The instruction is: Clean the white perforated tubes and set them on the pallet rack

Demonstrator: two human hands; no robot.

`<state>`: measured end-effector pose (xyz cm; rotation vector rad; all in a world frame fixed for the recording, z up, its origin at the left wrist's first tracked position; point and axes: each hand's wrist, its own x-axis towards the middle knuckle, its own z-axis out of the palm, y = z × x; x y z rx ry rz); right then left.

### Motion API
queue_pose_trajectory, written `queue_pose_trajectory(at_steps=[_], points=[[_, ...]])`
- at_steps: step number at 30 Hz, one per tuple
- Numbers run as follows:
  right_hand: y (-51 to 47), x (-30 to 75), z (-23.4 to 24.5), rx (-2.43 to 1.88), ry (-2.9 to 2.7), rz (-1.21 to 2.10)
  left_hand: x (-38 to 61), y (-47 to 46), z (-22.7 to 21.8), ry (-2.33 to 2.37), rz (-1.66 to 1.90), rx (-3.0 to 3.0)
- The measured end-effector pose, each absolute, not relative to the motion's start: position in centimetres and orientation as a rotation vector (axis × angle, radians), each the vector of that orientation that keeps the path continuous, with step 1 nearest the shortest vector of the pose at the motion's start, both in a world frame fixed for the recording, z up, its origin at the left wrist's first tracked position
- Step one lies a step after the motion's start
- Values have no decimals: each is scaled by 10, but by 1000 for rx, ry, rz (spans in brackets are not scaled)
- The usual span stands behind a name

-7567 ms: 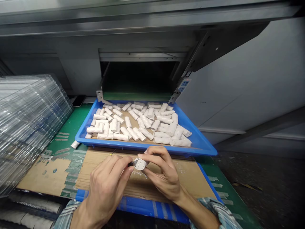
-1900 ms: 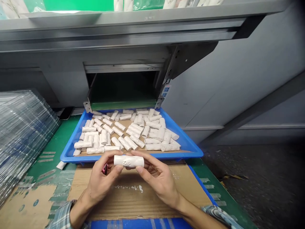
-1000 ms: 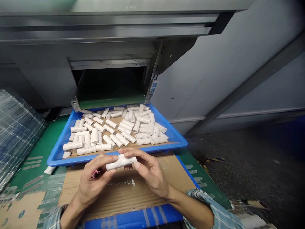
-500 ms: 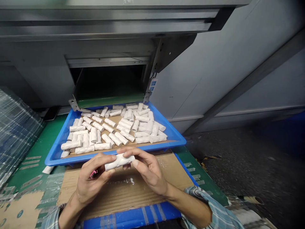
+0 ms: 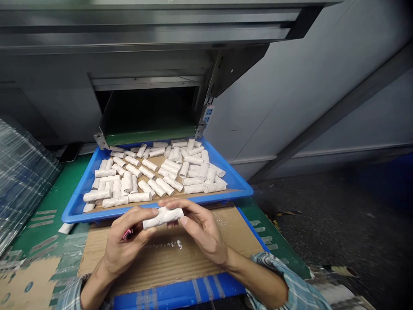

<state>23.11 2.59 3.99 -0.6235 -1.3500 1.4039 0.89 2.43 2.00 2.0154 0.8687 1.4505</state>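
Note:
My hands hold a white ceramic-looking cylinder lengthwise between their fingertips, just in front of the tray, and small holes dot its surface. My left hand also pinches a small pink item, partly hidden by the fingers. My right hand grips the cylinder's other end. Behind them, a blue plastic tray holds several similar white cylinders, lying loosely at mixed angles on a tan liner.
A cardboard sheet lies under my hands on a green mat. A stack of clear plastic sheets stands at the left, near a dark phone. A dark opening in the grey machine sits behind the tray.
Since the oldest frame, the cylinder has turned from end-on to lengthwise in my fingers. Over the last second it has tilted slightly, and the view has swung so the tray sits further left.

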Motion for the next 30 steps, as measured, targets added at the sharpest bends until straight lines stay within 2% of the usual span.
queue_pose_trajectory(at_steps=[21, 26, 30], points=[[28, 231, 35, -454, -1292, 1471, 9, 25, 22, 860, 1456, 1998], [26, 229, 33, -504, -1338, 1421, 12, 24, 20, 901, 1453, 1916], [26, 226, 24, -590, -1392, 1259, 11, 24, 19, 973, 1366, 1748]])
